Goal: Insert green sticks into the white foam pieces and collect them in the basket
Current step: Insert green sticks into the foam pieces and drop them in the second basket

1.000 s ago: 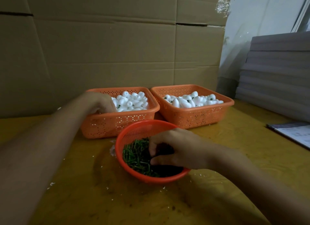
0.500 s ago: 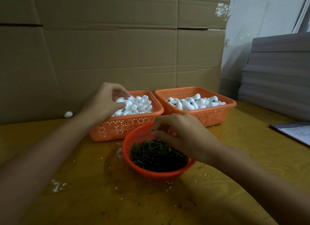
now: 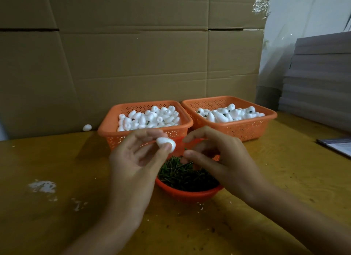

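Head view, left hand (image 3: 133,159) pinching foam piece (image 3: 165,143), right hand (image 3: 224,159) just beside, grip unclear

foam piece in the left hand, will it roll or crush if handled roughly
Probably very light: the left hand pinches the foam piece with fingertips alone. Egg-shaped, so it likely rolls; a stray piece lies by the cardboard. Possibly crumbly, judging by the white crumbs on the table.
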